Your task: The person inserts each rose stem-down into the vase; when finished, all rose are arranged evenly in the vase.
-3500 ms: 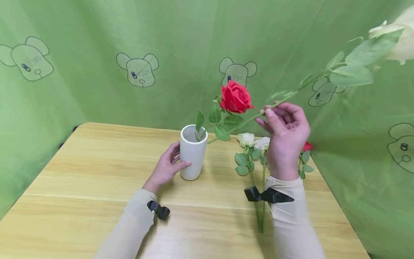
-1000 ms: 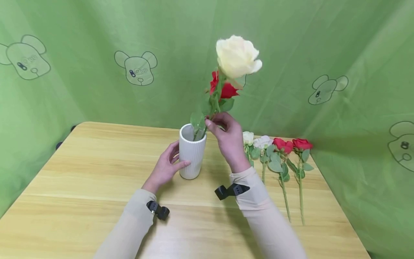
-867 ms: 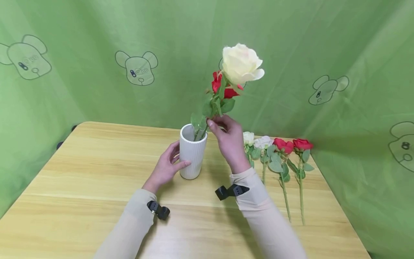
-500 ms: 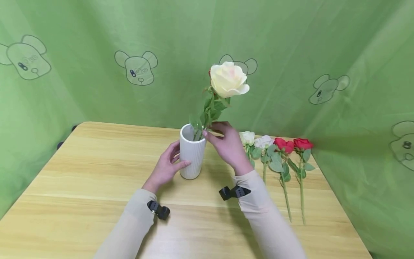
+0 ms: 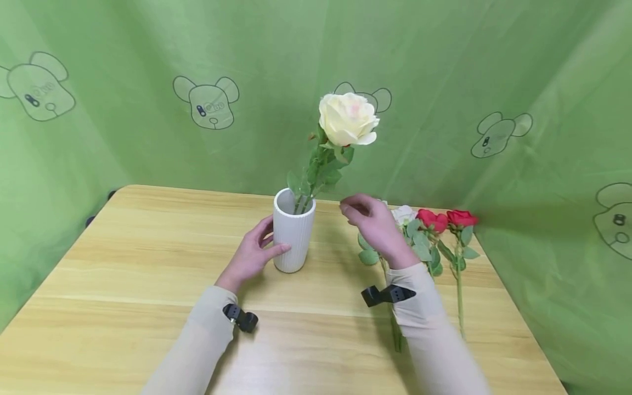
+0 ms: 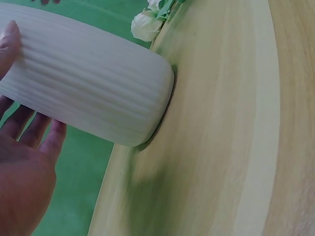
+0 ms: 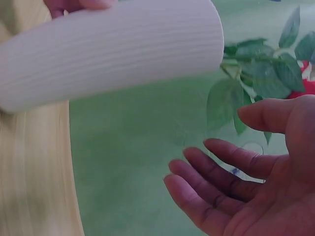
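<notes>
A white ribbed vase [image 5: 293,236] stands upright on the wooden table, two stems leaning to the right out of its mouth. A cream-white rose [image 5: 348,119] tops one stem. The red rose [image 7: 304,87] on the other is mostly hidden behind it in the head view. My left hand [image 5: 252,252] grips the vase from its left side, thumb in front and fingers behind. To the right of the vase, apart from it, is my right hand [image 5: 372,225]. In the right wrist view its fingers [image 7: 211,172] are relaxed and hold nothing.
Right of the vase lie several more roses on the table [image 5: 163,263]: a white rose [image 5: 404,214], a red rose [image 5: 432,220] and another red rose [image 5: 462,218] at the far right. The right forearm covers part of them. A green curtain [image 5: 276,66] hangs behind the table.
My right hand has brought the cream-white rose over, lowered its stem into the vase, let go and drawn back to the right. My left hand has stayed on the vase.
</notes>
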Available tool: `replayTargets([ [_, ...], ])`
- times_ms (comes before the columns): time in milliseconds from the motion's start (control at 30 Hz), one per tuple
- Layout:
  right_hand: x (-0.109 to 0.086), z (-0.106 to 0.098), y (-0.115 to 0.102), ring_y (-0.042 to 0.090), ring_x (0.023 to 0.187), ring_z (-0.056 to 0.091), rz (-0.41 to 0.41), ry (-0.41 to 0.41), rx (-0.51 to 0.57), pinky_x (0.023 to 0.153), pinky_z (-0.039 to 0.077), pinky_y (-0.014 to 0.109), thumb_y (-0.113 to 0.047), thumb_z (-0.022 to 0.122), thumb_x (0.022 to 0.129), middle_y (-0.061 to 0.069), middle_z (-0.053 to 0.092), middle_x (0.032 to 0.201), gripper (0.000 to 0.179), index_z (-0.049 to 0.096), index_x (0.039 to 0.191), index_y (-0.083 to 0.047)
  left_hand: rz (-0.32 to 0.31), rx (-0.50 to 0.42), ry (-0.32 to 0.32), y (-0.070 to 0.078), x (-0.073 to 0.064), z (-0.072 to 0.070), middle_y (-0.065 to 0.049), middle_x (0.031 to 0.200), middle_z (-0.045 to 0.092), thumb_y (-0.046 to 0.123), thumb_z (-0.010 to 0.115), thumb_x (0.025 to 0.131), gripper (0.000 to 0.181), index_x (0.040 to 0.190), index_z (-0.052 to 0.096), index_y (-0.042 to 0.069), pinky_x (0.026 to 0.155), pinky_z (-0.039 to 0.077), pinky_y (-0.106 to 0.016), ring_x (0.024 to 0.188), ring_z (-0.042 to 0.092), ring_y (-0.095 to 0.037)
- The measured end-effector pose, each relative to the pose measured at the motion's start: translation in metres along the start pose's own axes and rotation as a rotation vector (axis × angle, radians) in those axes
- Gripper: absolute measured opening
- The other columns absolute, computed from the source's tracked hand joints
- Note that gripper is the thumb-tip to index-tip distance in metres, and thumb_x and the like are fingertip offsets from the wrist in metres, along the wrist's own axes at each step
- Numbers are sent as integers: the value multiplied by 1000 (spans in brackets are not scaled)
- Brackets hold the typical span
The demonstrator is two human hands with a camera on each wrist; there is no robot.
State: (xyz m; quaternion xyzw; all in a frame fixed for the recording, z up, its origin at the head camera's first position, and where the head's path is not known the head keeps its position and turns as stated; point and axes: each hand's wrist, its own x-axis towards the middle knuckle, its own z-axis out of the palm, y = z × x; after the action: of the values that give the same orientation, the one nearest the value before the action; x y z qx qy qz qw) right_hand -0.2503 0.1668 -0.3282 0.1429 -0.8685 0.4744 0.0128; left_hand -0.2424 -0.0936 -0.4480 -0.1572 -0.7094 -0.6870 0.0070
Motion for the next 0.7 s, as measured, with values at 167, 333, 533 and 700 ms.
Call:
replayTargets([
  [167, -8, -10, 14, 29, 100, 63, 44, -5, 26, 88, 56, 39, -19, 56, 100, 17, 66, 106, 29, 62, 116, 4, -4, -16, 0, -1, -1, 1, -20, 151, 38, 5, 76, 85, 74, 148, 38, 1, 114, 31, -36, 138, 35, -30],
  [333, -17, -21, 32, 29, 99, 63, 92, 3, 20, 89, 55, 39, -17, 57, 100, 20, 65, 107, 29, 61, 115, 6, -24, -24, -4, 2, -2, 2, -21, 152, 36, 6, 76, 85, 75, 148, 37, 0, 114, 30, -35, 138, 36, -30],
  [533, -29, -38, 47, 24, 94, 60, 137, -3, -38, 85, 55, 37, -20, 60, 99, 20, 63, 107, 31, 62, 115, 6, -19, -30, -1, 1, -1, 2, -19, 151, 38, 6, 76, 84, 75, 148, 38, 2, 114, 31, -35, 138, 37, -29],
  [700, -36, -44, 61, 24, 94, 59, 190, -13, 4, 83, 57, 32, -16, 60, 98, 24, 61, 109, 32, 59, 116, 10, -10, -32, 1, 0, -1, 1, -19, 151, 38, 5, 77, 84, 75, 148, 38, 2, 113, 32, -34, 138, 37, -29],
])
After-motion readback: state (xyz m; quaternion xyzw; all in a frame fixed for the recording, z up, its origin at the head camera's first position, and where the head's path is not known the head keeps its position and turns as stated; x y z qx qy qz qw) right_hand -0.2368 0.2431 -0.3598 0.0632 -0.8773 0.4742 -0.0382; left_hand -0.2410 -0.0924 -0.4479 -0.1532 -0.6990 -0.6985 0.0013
